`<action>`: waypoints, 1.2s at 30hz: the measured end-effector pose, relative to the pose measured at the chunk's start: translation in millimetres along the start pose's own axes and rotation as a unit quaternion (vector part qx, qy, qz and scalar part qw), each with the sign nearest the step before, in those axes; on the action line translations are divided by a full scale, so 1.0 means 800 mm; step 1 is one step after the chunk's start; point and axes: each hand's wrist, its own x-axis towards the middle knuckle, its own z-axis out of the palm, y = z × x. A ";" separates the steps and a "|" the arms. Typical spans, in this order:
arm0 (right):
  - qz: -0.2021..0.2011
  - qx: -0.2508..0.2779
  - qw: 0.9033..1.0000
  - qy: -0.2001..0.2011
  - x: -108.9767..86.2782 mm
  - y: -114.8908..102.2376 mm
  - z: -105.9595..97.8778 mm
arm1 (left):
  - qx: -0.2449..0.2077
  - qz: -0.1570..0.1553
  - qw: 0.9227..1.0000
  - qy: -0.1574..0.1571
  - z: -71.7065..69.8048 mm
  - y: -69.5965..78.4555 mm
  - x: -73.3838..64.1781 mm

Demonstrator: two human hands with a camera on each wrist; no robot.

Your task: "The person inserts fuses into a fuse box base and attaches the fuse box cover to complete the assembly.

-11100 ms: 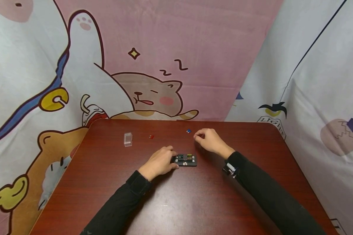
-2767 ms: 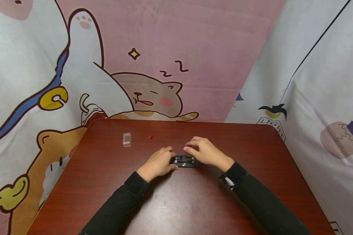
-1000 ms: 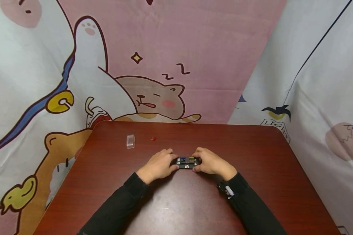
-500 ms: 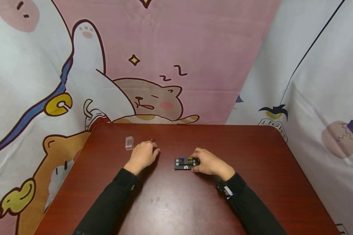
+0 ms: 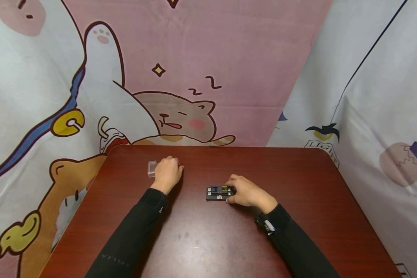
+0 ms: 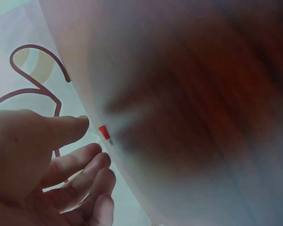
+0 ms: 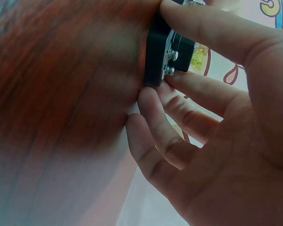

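My left hand [image 5: 167, 173] reaches over the back left of the table. In the left wrist view its thumb and curved fingers stand apart, with a small red blade fuse [image 6: 103, 132] lying on the table just beyond the fingertips; its metal end shows. From the head view the hand covers most of this fuse. My right hand [image 5: 248, 193] grips the right end of a black fuse block [image 5: 215, 194], thumb at the front and fingers behind. Blue and yellow fuses sit in the block among silver screw terminals; its yellow fuse [image 7: 198, 56] also shows in the right wrist view.
A clear plastic cover [image 5: 151, 168] lies on the table immediately left of my left hand, partly overlapped by it. The brown wooden table [image 5: 201, 239] ends at the back against a printed cloth [image 5: 208, 50].
The blue fuse left the back of the table and now sits in the block. My left hand let go of the block and moved left to the red fuse; my right hand took the block's right end.
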 end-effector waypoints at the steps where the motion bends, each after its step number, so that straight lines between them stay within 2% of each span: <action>1: 0.001 -0.001 1.000 0.000 0.000 0.000 0.000 | 0.002 0.001 1.000 0.000 0.001 0.001 0.001; 9: 0.006 -0.001 1.000 0.000 0.000 -0.001 0.001 | 0.019 -0.010 1.000 0.003 0.006 0.004 0.008; 23: 0.012 0.002 1.000 0.000 0.000 -0.003 -0.001 | 0.046 0.004 0.999 -0.009 -0.001 0.011 0.017; 27: 0.014 0.004 1.000 0.001 -0.001 -0.003 -0.001 | 0.044 0.007 0.999 -0.031 -0.008 0.008 0.024; 36: 0.013 0.001 1.000 0.000 0.001 -0.003 0.000 | 0.029 0.001 0.997 -0.076 -0.042 -0.004 0.045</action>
